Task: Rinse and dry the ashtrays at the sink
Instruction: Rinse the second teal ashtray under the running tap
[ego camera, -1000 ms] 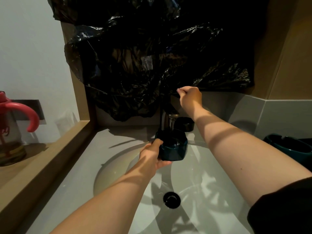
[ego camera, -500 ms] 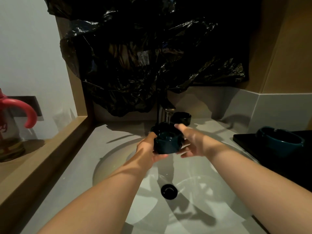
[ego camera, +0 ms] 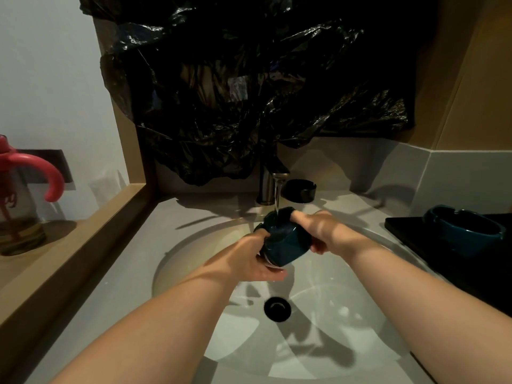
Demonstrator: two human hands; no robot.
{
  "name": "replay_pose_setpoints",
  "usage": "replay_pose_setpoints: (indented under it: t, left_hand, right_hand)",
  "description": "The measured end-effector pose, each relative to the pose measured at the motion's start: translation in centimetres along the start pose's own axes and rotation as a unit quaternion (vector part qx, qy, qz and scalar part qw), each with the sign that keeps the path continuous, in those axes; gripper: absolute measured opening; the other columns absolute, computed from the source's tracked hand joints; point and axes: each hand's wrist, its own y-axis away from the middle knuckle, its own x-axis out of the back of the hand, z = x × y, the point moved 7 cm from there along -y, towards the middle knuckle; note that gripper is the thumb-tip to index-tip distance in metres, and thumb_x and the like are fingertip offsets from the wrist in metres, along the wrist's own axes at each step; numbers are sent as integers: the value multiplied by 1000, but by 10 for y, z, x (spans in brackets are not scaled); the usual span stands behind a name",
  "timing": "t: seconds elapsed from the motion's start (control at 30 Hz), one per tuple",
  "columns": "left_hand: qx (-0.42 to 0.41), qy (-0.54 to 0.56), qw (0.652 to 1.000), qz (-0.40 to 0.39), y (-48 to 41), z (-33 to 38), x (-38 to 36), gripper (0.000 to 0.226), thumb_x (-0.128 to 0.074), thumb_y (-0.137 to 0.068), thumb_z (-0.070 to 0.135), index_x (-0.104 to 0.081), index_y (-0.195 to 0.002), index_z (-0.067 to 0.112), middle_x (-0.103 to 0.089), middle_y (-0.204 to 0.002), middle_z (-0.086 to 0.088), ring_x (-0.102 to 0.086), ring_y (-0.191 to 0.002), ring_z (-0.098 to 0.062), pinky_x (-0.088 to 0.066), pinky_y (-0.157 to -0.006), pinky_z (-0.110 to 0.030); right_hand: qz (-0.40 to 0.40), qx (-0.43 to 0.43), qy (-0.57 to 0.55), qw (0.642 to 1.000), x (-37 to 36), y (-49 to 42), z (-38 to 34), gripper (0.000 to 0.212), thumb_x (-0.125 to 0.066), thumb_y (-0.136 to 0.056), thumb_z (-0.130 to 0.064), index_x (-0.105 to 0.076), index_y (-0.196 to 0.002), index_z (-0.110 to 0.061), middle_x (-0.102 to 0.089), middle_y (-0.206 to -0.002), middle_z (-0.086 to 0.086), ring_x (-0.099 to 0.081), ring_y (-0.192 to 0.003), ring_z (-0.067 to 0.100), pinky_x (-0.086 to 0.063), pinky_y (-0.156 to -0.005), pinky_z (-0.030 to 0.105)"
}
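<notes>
Head camera: the left hand (ego camera: 250,259) and right hand (ego camera: 321,231) are both gripping a teal ashtray (ego camera: 286,243) — tilted on its side — under water running from the faucet (ego camera: 270,180).

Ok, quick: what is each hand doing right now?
Left hand: grips the teal ashtray under the running faucet.
Right hand: grips the same ashtray from the opposite side.

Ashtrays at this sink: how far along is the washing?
Done: the tap is running. In hand: left hand and right hand hold a teal ashtray under the stream. Left: drying it, perhaps also the black ashtray behind and the second teal ashtray at right; their state is unclear.
</notes>
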Motion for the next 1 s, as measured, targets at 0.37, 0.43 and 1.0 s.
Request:
replay_pose_setpoints:
  t: [0.37,0.43,1.0]
  left_hand:
    - [-164,-5,976,140,7,36,18,30,-45,-95,44,-57,-109,19,-66,-100,-11,-63,-92,-27,-55,-82,-42]
    - [-121,-37,986,104,6,27,13,33,-40,-98,46,-55,-101,17,-64,-93,-12,-63,-87,-28,-52,-82,-41]
    - [-175,-70,970,156,-4,37,22,44,-48,-91,52,-55,-120,20,-61,-118,-11,-63,-99,-27,-58,-71,-37]
  right_hand:
    - [-152,-3,-246,957,-33,0,20,20,-49,-92,-29,-52,-95,-9,-56,-78,13,-48,-49,20,-45,-42,24]
    - [-119,-61,-253,958,-21,-1,26,24,-54,-87,-36,-51,-90,-13,-56,-74,9,-45,-50,15,-37,-39,19]
    - [-162,10,-244,956,-26,-1,24,22,-43,-95,-24,-51,-103,-6,-55,-82,16,-52,-48,18,-48,-46,25]
